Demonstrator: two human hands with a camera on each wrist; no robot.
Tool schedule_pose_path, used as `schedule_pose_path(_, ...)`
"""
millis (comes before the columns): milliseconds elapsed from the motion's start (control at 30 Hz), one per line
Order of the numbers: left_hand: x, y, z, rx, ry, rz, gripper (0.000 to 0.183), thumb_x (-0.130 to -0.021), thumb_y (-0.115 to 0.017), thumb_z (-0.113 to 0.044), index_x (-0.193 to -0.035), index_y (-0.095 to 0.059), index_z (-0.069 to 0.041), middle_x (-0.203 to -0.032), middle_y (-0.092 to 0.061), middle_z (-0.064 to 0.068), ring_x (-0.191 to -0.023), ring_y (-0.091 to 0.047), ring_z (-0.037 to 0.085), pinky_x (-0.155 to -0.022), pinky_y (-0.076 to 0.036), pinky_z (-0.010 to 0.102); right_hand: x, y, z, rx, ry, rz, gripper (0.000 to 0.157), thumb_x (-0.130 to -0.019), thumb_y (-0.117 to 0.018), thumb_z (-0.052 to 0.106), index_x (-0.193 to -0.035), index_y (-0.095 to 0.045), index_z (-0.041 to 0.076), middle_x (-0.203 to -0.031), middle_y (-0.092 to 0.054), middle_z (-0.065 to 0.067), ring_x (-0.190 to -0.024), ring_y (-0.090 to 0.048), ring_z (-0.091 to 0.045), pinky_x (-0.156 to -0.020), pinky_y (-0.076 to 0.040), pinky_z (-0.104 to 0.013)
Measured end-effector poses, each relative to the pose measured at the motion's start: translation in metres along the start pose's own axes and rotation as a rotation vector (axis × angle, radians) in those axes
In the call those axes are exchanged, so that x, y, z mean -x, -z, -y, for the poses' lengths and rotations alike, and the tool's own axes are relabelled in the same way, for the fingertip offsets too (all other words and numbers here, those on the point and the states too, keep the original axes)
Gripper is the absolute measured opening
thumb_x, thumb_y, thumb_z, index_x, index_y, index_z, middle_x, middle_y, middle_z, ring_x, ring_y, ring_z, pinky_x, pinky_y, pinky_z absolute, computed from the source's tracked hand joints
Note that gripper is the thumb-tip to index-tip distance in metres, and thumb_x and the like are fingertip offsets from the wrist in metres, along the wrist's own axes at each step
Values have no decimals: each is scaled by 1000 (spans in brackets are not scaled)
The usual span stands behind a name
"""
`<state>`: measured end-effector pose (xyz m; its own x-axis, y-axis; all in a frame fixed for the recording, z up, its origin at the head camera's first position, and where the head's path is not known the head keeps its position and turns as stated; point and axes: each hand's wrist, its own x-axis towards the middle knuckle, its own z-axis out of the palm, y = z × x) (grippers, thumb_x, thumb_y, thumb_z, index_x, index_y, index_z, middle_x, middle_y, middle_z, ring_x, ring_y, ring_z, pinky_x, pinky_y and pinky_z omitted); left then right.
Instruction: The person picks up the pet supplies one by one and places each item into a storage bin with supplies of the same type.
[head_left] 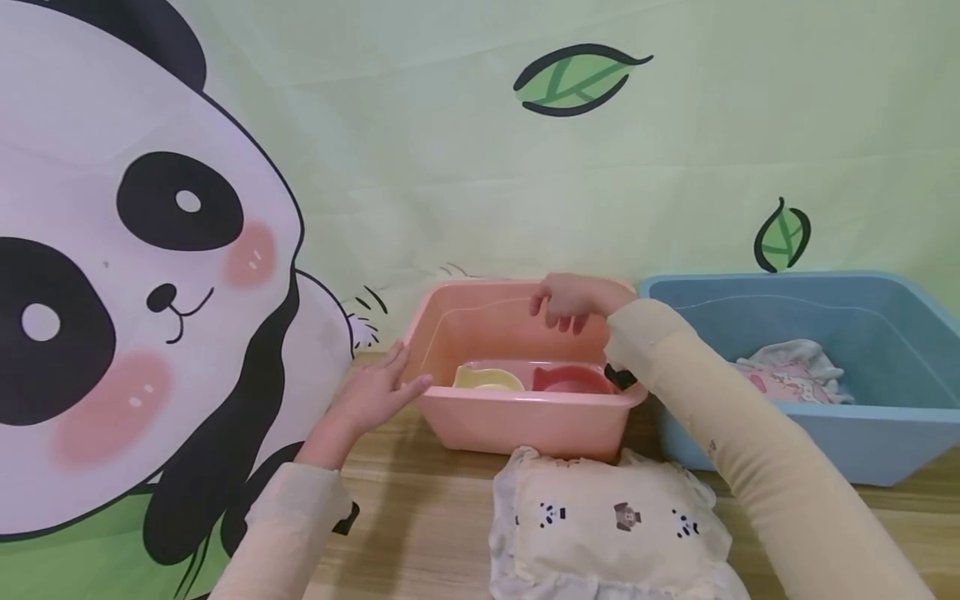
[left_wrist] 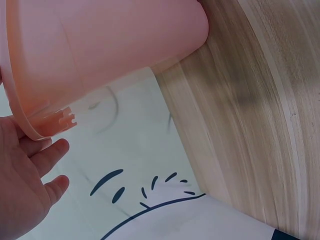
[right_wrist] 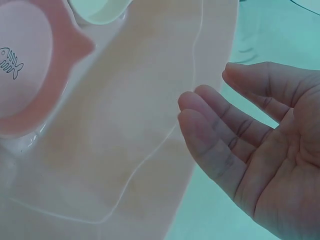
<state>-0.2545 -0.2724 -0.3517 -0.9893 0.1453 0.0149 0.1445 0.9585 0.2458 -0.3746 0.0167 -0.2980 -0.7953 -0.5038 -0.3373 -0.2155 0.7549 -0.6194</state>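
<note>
A pink plastic basin (head_left: 525, 421) stands on the wooden table, with a yellow bowl (head_left: 489, 379) and a red bowl (head_left: 573, 380) lying inside. The right wrist view shows a fishbone print in the red bowl (right_wrist: 25, 65). My left hand (head_left: 375, 390) rests on the basin's left rim with its fingers straight; in the left wrist view the fingers (left_wrist: 52, 155) touch the rim from outside. My right hand (head_left: 573, 298) hovers over the back of the basin, fingers loosely bent and nothing between them, as the right wrist view of the hand (right_wrist: 260, 140) also shows.
A blue basin (head_left: 847, 433) stands to the right, holding a bunched pink and grey cloth (head_left: 795, 373). In front of the pink basin lies a ruffled cream pillow (head_left: 607, 525) with animal prints. Behind everything hangs a green panda backdrop (head_left: 450, 150). Wooden tabletop (head_left: 405, 517) shows at front left.
</note>
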Motion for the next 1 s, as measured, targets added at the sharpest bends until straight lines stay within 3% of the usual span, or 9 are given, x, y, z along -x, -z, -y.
schedule_pose_path(600,-1,1,0,-8,-3,14,85,-81,-29,-69,-141,-19,-9,-147,-17,10,-127,-34,33,-101,-31,48,14,5,2,113,39,17,33,-80,-60,13,-112,-53,16,-110,-53,-9,-88,-55,-24,-65,-53,-26)
schedule_pose_path(1000,-2,1,-1,-18,-27,-6,78,-85,-37,-60,-140,-22,-6,-145,-21,15,-123,-39,34,-100,-32,48,32,5,3,92,111,34,34,-79,-62,17,-112,-52,18,-108,-54,-9,-89,-55,-23,-66,-53,-27)
